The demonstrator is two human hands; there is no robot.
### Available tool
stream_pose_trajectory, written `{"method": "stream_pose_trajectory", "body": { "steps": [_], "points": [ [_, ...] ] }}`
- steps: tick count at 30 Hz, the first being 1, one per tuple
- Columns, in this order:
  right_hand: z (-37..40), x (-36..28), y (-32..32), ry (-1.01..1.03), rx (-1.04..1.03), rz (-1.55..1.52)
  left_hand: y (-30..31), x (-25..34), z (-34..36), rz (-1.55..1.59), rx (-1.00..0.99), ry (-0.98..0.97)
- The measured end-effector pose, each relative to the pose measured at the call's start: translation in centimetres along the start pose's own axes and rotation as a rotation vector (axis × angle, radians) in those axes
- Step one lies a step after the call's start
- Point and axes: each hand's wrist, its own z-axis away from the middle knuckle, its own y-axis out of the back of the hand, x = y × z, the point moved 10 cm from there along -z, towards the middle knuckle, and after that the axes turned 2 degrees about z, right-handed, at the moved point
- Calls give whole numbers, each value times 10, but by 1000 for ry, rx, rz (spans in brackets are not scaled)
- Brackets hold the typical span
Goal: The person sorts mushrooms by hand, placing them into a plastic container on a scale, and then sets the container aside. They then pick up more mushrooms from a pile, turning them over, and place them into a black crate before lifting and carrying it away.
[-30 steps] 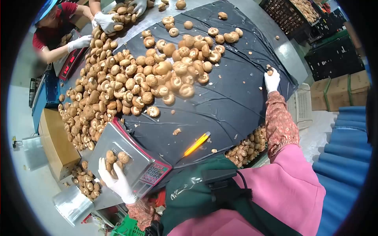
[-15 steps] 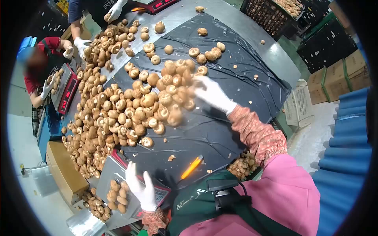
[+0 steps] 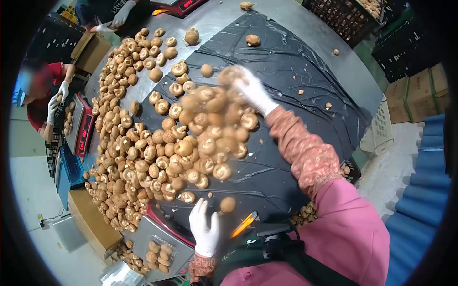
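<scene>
My right hand (image 3: 252,90), in a white glove, is at the far right edge of a blurred heap of shiitake mushrooms (image 3: 217,112). Its fingertips meet a blurred mushroom (image 3: 231,75), and motion smears the fingers. My left hand (image 3: 204,229), also gloved, is held up with thumb and fingers apart and nothing in it. Just right of its fingers is a single blurred mushroom (image 3: 228,205). Beside it on the left stands a scale (image 3: 148,238) carrying a clear tray of mushrooms (image 3: 160,256). An orange utility knife (image 3: 244,225) lies on the black sheet (image 3: 296,128).
A large mushroom pile (image 3: 138,167) spreads leftward over the metal table (image 3: 334,71). Across it, one co-worker in red (image 3: 52,95) handles mushrooms by another scale (image 3: 85,126); a second person's gloved hands (image 3: 117,19) show at the top. Crates (image 3: 341,19) and cartons (image 3: 417,93) stand right.
My right hand has moved up and slightly right, and the mushrooms by it have shifted and blurred. My left hand has moved right, still spread. The co-workers' hands have drawn back from the pile.
</scene>
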Motion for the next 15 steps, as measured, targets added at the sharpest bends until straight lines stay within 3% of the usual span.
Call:
{"method": "stream_pose_trajectory", "body": {
  "steps": [1, 4, 5, 6, 10, 11, 12, 13, 14, 15],
  "points": [
    [13, -11, -39, -86, -155, -164, -8, 6, -6, 6, -25, -20],
    [35, -60, -117, 69, -259, -30, -25, 17, -11, 33, -71, -56],
    [42, -49, -155, -95, -444, -60, -29, 17, -12, 16, -104, -53],
    [45, -55, -174, 74, -402, -11, -32, 16, -14, 0, -130, -54],
    [44, -115, -169, 259, -579, -75, -22, 10, -16, -25, -104, -41],
    [20, -110, -153, 365, -476, -2, -22, 2, -16, -29, -130, 1],
    [-12, -95, -125, 209, -422, 64, -20, -3, -16, -33, -117, 12],
    [-46, -79, -84, 557, 0, 445, -19, -7, -15, -36, -107, 24],
    [-82, -58, -27, 268, 184, 307, -18, -10, -14, -36, -99, 37],
    [-111, -45, 16, 283, 327, 631, -19, -12, -14, -31, -99, 49]
  ]
}}
